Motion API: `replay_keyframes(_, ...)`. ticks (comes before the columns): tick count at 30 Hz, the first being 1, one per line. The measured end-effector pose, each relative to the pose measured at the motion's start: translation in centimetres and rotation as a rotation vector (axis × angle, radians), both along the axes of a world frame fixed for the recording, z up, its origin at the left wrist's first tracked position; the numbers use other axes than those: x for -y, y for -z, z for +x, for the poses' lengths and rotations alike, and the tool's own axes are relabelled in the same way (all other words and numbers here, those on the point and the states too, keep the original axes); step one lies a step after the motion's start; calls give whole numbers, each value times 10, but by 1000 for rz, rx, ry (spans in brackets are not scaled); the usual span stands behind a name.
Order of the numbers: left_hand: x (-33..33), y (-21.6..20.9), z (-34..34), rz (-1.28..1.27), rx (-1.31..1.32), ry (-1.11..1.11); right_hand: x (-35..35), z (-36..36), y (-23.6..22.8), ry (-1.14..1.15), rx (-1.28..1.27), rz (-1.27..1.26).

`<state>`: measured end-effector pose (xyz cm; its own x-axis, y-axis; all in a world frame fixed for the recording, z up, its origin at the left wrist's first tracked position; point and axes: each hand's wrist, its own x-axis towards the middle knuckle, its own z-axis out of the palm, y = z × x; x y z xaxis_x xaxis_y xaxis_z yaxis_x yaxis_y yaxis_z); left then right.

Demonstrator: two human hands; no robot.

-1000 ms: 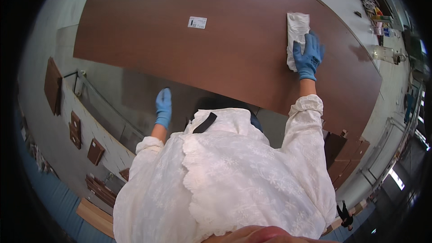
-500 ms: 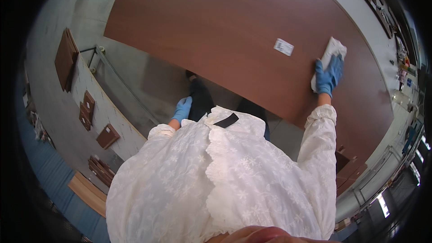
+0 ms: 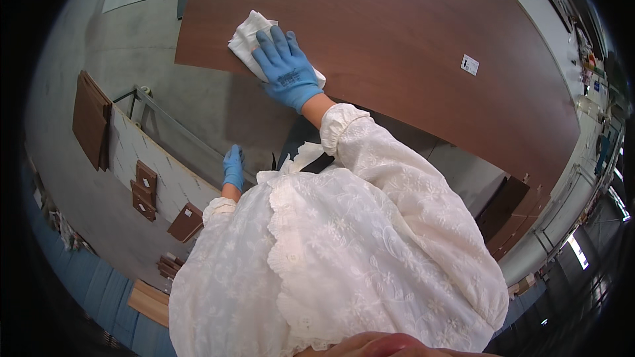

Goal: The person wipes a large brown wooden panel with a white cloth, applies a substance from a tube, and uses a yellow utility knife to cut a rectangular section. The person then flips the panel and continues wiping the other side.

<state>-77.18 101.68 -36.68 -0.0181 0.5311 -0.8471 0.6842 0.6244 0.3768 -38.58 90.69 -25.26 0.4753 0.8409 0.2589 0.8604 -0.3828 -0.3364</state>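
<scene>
While right fingers point(image 3: 280, 45) splay on white cloth point(image 3: 245, 38), left fingers point(image 3: 233, 157) unclear, a printed label point(image 3: 469, 65) marks the panel point(image 3: 383, 33).

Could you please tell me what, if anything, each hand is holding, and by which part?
The right hand lies spread over a white cloth's middle, against the brown panel; the left hand shows nothing held.

brown panel point(image 3: 397, 33): white label point(image 3: 469, 65), unreadable | blue right glove point(image 3: 287, 67): dark print point(image 3: 291, 79), unreadable
</scene>
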Motion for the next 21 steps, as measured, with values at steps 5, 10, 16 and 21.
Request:
replay_keyframes(5, -11, 12, 0, -101, -45, 179, 73, 2, 6, -54, -54, -6)
replay_keyframes(10, -3, 7, 73, -71, 138, 244, 253, 22, -16, 184, 9, -70)
replay_keyframes(16, 14, -6, 134, -120, 213, 280, 331, 24, -17, 321, -37, -231)
replay_keyframes(21, 7, 0, 144, -182, 137, 420, 204, 6, -6, 178, -161, -38)
